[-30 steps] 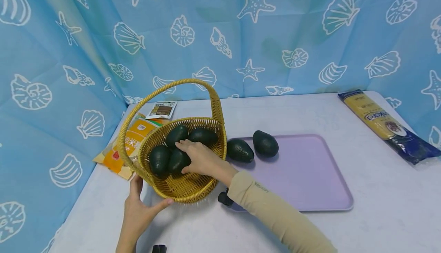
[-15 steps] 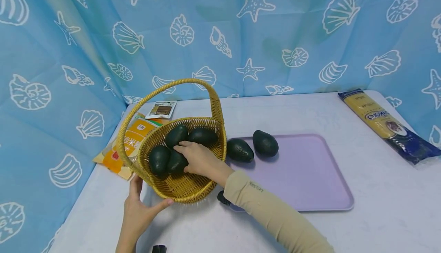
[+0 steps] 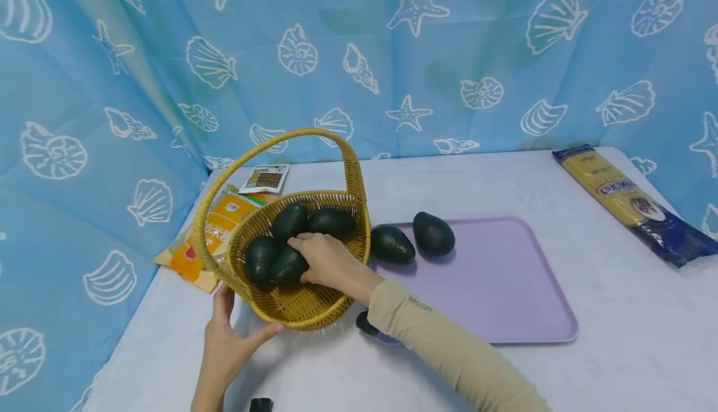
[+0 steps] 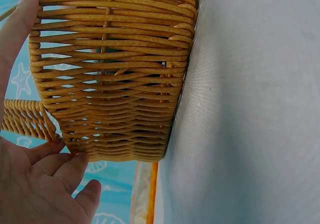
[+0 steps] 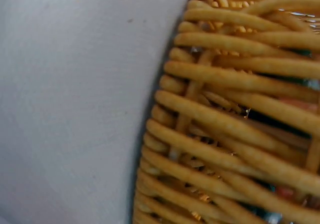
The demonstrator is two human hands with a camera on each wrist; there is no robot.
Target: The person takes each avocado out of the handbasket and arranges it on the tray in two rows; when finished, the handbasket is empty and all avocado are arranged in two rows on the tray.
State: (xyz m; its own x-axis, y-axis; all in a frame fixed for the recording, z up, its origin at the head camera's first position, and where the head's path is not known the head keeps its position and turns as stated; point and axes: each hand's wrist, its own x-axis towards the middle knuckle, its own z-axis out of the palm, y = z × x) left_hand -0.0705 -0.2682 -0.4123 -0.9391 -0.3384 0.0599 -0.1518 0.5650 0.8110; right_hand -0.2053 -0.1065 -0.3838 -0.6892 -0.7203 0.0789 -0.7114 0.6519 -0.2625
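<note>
Gripping the wicker basket [image 3: 300, 305], left of frame centre, with left hand [image 3: 227, 344]; clasping an avocado [image 3: 288, 267] inside with right hand [image 3: 328, 262]; seemingly placing or picking, next calling for gentle release or lift.

Basket [image 4: 117, 83] — cropped in both wrist views; sleeve [image 3: 454, 346] — cut off, head view.

Table [image 3: 622, 337]: cloth-like top, matt, finely textured.
Basket [image 4: 115, 83]: woven, wicker-look strands, ridged, faint gloss.
Tray [image 3: 482, 293]: plastic-looking, smooth, low sheen.
Avocados [image 3: 260, 259], in basket and at tray's back-left corner: skin with soft sheen.
Long packet [image 3: 628, 200], table's right edge: glossy film.
Orange packet [image 3: 224, 219], left edge: plastic-looking, shiny.
Sachet [image 3: 266, 179], back-left corner: smooth.
Curtain [image 3: 336, 13]: thin cloth, creased.
Sleeve [image 3: 449, 349]: cloth, matt.
</note>
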